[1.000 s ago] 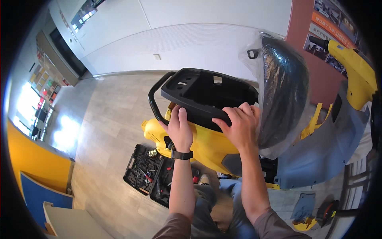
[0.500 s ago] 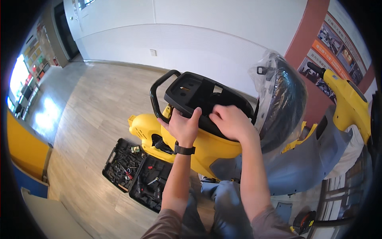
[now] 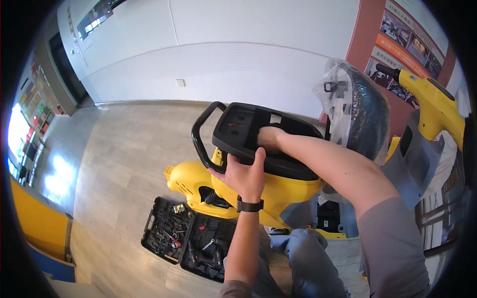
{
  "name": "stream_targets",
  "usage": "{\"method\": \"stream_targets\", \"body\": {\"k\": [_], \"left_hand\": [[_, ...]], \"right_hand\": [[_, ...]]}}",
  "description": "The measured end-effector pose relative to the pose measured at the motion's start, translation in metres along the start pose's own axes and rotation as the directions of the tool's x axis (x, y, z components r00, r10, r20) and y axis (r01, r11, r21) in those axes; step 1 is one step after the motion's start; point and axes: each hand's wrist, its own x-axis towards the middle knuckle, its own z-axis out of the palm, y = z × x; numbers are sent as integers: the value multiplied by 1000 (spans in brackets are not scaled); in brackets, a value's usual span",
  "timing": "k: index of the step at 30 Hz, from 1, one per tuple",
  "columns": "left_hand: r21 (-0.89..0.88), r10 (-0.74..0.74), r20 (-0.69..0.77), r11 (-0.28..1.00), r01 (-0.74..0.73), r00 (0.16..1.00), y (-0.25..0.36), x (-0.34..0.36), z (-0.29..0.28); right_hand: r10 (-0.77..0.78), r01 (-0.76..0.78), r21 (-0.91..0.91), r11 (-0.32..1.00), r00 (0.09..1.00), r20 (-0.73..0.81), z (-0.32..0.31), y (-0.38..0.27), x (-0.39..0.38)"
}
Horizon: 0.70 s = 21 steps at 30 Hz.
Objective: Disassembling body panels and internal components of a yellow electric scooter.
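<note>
A yellow scooter body (image 3: 293, 193) stands before me, with a black under-seat storage bin (image 3: 232, 124) open at its top. At the bin's near side, my left hand (image 3: 243, 176) grips the edge, thumb up along the wall and fingertips tucked beneath the rim. My right hand (image 3: 271, 138) reaches down into the bin's deeper hollow; its fingers are hidden there. A black grab rail (image 3: 198, 131) curves round the bin's left end. To the right, the dark seat (image 3: 366, 109) stands tipped up, partly wrapped in clear plastic (image 3: 338, 107).
An opened tool case (image 3: 186, 248) with a drill and several hand tools lies on the floor (image 3: 119, 198) at lower left. The yellow handlebar (image 3: 427, 99) rises at the right. Behind the scooter runs a white wall (image 3: 238, 64).
My right hand has gone deeper into the bin, its forearm swinging out to the right. My left hand keeps its hold on the bin's edge. The view has shifted.
</note>
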Motion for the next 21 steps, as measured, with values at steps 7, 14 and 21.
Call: {"method": "stream_targets", "body": {"k": [7,14,21], "left_hand": [[31,24,35,999,-25,999,-4,-6,4],[137,-1,4,991,0,1000,-16,2,-5],[109,29,-6,994,-29,1000,-14,0,5]], "right_hand": [[130,-59,986,154,991,39,106,-7,55],[7,3,81,997,993,-119,-7,-19,-1],[324,-230,228,946,643,-694,-10,-11,-68]]}}
